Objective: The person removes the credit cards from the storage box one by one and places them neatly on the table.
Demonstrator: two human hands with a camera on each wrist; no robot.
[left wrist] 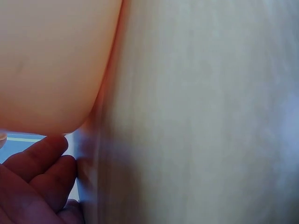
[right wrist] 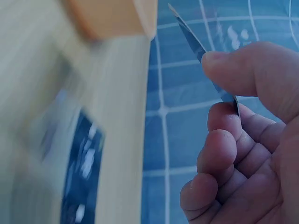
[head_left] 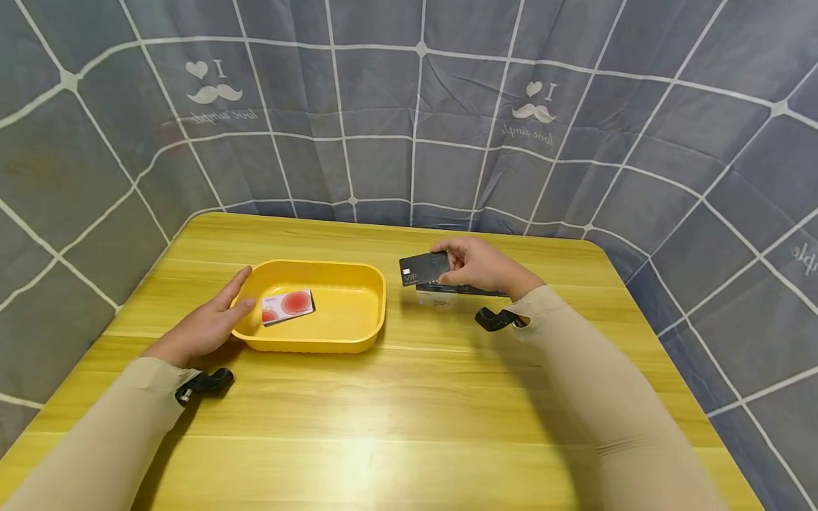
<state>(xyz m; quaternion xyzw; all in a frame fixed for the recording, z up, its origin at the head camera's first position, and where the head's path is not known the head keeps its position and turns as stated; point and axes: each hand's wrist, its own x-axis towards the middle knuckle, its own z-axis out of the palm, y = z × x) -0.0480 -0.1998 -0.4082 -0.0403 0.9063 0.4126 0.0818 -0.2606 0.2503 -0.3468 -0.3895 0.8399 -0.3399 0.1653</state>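
Note:
In the head view, my right hand (head_left: 481, 265) pinches a black VIP card (head_left: 422, 270) between thumb and fingers, above the table to the right of a yellow tray (head_left: 339, 345). The right wrist view shows this card (right wrist: 189, 35) nearly edge-on. My left hand (head_left: 207, 323) holds the tray's left side, thumb over the rim and fingers outside; its fingers (left wrist: 53, 179) appear by the tray wall in the left wrist view. Inside the tray lies a white card with red circles (head_left: 289, 306), a dark edge showing beneath it.
Black cards (head_left: 469, 290) and a whitish card (head_left: 436, 301) lie on the wooden table (head_left: 358, 426), partly hidden below the right hand. A grey checked curtain (head_left: 377, 92) surrounds the table's back and sides. Black wrist mounts (head_left: 493, 319) stick out below both sleeves.

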